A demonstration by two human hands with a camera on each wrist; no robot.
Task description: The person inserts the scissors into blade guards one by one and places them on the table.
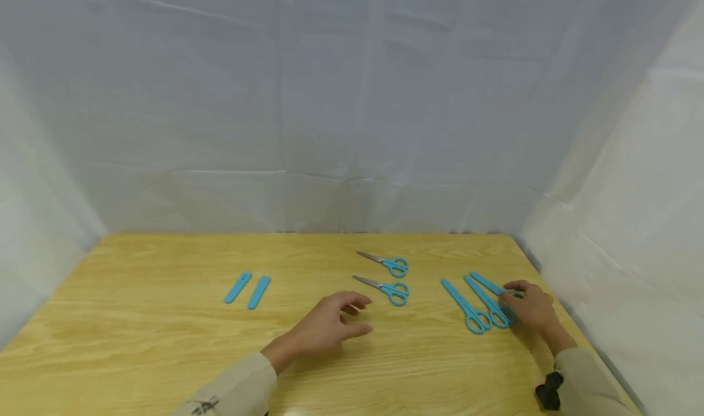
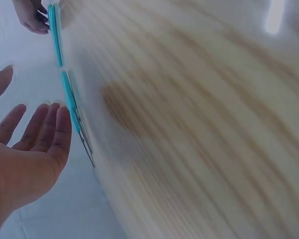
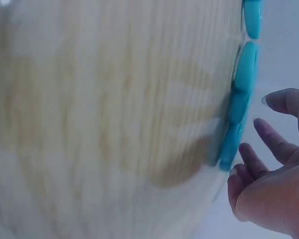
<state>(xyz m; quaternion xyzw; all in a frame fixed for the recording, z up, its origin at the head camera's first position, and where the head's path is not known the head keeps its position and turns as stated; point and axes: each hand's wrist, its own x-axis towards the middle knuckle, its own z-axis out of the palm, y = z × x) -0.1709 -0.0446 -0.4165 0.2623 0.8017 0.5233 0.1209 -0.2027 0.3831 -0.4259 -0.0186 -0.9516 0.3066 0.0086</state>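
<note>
**Right hand above the rightmost sheathed scissors, which slant away to the left**

From where I stand, the left hand (image 1: pixel 332 324) comes first. It is free, the fingers loosely bent and the thumb apart, in front of the bare scissors and holding nothing.

A little farther is the right hand (image 1: pixel 529 306), also not grasping: its fingers are relaxed and spread in the right wrist view. Whether a fingertip touches something, I cannot tell. Under it, partly hidden, lie the rightmost sheathed scissors (image 1: pixel 486 283). Their long axis is, I judge, the relation that matters most: the handle end is on the person's side, beneath this hand, and the sheath tip points away and to the left. The right hand is clearly the nearer one; the left is well apart.

Just to the left, the middle sheathed scissors (image 1: pixel 481 292) and the left sheathed scissors (image 1: pixel 461 300) have nearly the same slant.

Beyond the left hand, somewhat to its right, are the nearer bare scissors (image 1: pixel 383 287), handles to the right, blades to the left. At the far left lie the right loose sheath (image 1: pixel 259 292) and the left loose sheath (image 1: pixel 238 288). Farthest on the wooden table (image 1: pixel 137 343) are the farther bare scissors (image 1: pixel 387 262), about parallel to the nearer ones.
</note>
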